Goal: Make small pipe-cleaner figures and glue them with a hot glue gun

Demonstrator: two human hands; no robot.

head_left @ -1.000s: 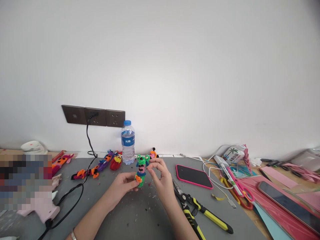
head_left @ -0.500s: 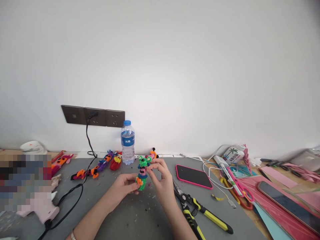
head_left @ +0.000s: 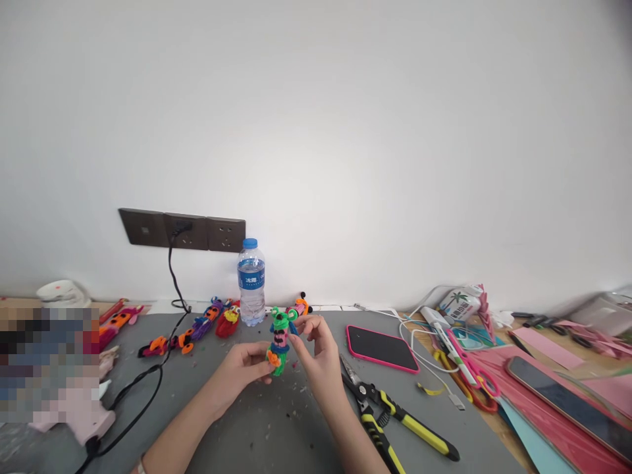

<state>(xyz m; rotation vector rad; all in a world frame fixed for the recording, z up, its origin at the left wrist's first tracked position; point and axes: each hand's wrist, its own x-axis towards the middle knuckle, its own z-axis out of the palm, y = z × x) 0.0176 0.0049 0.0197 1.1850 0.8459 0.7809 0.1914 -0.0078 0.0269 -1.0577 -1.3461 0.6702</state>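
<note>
A small fuzzy pipe-cleaner figure (head_left: 280,337) stands upright between my hands, above the grey mat. It has a green eared head, a pink middle, blue arms, a green lower body and an orange flower at one side. My left hand (head_left: 245,368) pinches its lower part near the flower. With thumb and fingers, my right hand (head_left: 318,345) grips the blue arm on the figure's right side; the exact contact is partly hidden by the fingers. Just behind, a pink and orange figure (head_left: 299,307) is partly covered.
A water bottle (head_left: 251,289) stands by the wall, with several fuzzy figures (head_left: 207,320) to its left. At left are a pink glue gun (head_left: 81,415) and black cord. Rightward lie a pink-edged phone (head_left: 382,348), yellow-black pliers (head_left: 395,411), white cables and scissors (head_left: 486,382).
My right fingers have shifted slightly on the figure's side, and its blue arm now shows more. The figure and the whole view have moved a little to the left.
</note>
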